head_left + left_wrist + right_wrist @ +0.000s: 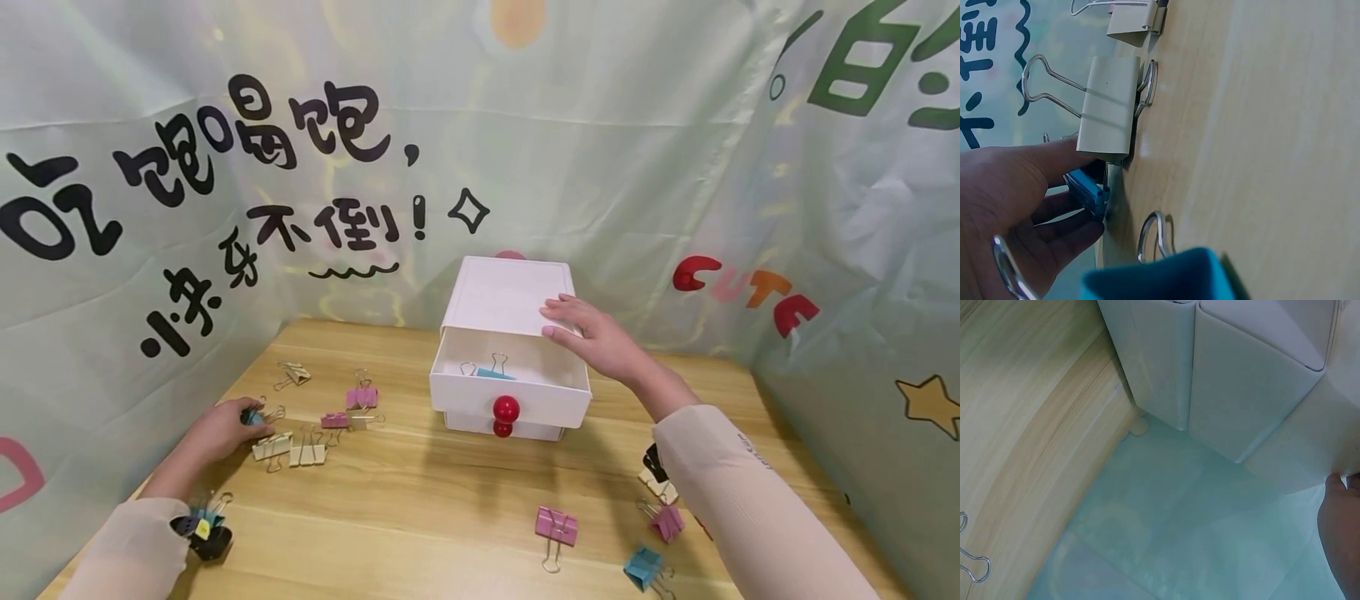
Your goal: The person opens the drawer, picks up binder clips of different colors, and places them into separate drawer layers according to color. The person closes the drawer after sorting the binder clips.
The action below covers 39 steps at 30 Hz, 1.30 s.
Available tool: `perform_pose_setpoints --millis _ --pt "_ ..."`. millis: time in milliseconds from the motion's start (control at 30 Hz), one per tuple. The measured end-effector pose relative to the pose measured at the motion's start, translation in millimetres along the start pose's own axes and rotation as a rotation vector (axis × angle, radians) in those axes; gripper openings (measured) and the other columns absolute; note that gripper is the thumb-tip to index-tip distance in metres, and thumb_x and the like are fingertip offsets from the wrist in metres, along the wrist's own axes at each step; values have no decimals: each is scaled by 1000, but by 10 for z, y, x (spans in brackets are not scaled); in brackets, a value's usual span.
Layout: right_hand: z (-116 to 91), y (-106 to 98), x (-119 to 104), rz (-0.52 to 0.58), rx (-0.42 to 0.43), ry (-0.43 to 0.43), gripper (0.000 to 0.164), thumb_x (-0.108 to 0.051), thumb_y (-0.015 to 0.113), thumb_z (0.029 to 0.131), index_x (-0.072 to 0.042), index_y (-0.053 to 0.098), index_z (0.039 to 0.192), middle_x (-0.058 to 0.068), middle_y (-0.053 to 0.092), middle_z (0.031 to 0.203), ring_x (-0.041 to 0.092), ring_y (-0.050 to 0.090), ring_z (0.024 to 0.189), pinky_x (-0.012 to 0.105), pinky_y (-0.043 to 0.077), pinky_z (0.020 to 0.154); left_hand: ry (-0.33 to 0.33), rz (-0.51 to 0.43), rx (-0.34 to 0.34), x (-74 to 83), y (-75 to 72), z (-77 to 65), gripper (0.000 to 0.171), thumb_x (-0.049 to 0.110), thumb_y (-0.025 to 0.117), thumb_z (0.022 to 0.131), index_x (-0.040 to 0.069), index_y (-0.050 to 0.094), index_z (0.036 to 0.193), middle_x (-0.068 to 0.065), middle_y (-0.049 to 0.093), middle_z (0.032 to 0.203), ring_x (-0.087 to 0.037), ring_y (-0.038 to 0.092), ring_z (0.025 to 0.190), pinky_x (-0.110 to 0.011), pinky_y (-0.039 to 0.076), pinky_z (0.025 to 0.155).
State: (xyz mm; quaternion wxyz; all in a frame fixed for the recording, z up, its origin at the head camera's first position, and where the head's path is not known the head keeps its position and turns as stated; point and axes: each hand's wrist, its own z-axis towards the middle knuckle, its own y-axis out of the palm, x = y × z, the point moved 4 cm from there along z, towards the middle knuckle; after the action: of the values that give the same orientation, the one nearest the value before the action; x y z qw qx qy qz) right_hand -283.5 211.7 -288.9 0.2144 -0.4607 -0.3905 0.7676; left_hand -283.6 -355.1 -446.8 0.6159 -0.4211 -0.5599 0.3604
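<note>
At the left of the table my left hand (216, 433) pinches a blue binder clip (1088, 190) between thumb and fingers, low by the tabletop. Cream binder clips (272, 447) lie right beside that hand. In the middle stands a small white drawer box (510, 287). Its upper drawer (465, 396), with a red knob (506, 407), is pulled out and holds a blue binder clip (495, 373); another wire handle shows next to it. My right hand (596, 337) rests on the box's top at the right edge, fingers fairly straight; the right wrist view shows only part of it.
Pink clips (363, 397) lie between the left hand and the box. Near the front right are a pink clip (557, 527), a blue clip (645, 568) and others by the right sleeve. Another blue clip (1160, 278) sits under the left wrist. Printed cloth (600, 183) surrounds the table.
</note>
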Motion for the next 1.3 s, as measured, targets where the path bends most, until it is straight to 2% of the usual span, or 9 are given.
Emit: perform_pose_setpoints --millis 167,267,367,533,733,933,1100,1300 --pt "0 -6 8 -3 -1 -1 56 -46 56 98 -11 53 142 6 38 154 25 20 146 54 15 117 -1 -26 7 42 -18 -11 67 39 73 87 -14 54 124 -36 58 117 -48 57 102 -60 46 86" --pt "-1 -13 4 0 1 -1 56 -46 56 98 -11 53 142 5 38 154 25 20 146 54 15 117 2 -46 8 96 -52 -19 66 39 72 88 -14 53 123 -33 60 111 -40 58 93 -59 46 84" --pt "-6 -18 5 4 4 -1 56 -45 56 98 -11 53 142 5 38 153 25 20 146 54 15 117 13 -57 9 173 -90 -19 61 41 71 89 -10 56 120 -25 64 100 -32 57 85 -54 48 79" --pt "-9 -19 6 7 9 -7 56 -45 56 98 -11 53 141 6 39 153 25 21 146 53 15 117 47 -51 26 340 -154 -16 51 40 70 89 -3 60 114 -9 63 86 -25 57 78 -46 48 70" --pt "-9 -10 26 5 -1 4 57 -47 56 97 -11 52 142 6 38 154 25 20 146 54 15 116 97 -45 62 591 -234 -12 59 46 70 88 -4 60 119 -15 64 97 -30 58 86 -49 49 73" --pt "-3 0 24 8 -2 6 57 -47 56 97 -11 52 142 5 38 154 25 20 146 54 15 117 161 -56 82 875 -317 -35 52 46 70 89 2 64 117 -13 65 101 -34 63 92 -49 52 75" --pt "7 9 18 5 -3 10 57 -47 56 97 -12 52 143 4 38 154 24 20 147 54 14 117 209 -82 98 1115 -363 -81 54 41 72 88 -1 64 120 -24 63 116 -44 63 102 -52 54 81" --pt "15 21 20 -4 -3 8 58 -48 55 97 -13 52 143 4 38 154 24 20 147 55 14 117 232 -121 91 1263 -360 -110 53 38 71 89 -2 62 123 -27 59 124 -46 61 107 -53 54 83"
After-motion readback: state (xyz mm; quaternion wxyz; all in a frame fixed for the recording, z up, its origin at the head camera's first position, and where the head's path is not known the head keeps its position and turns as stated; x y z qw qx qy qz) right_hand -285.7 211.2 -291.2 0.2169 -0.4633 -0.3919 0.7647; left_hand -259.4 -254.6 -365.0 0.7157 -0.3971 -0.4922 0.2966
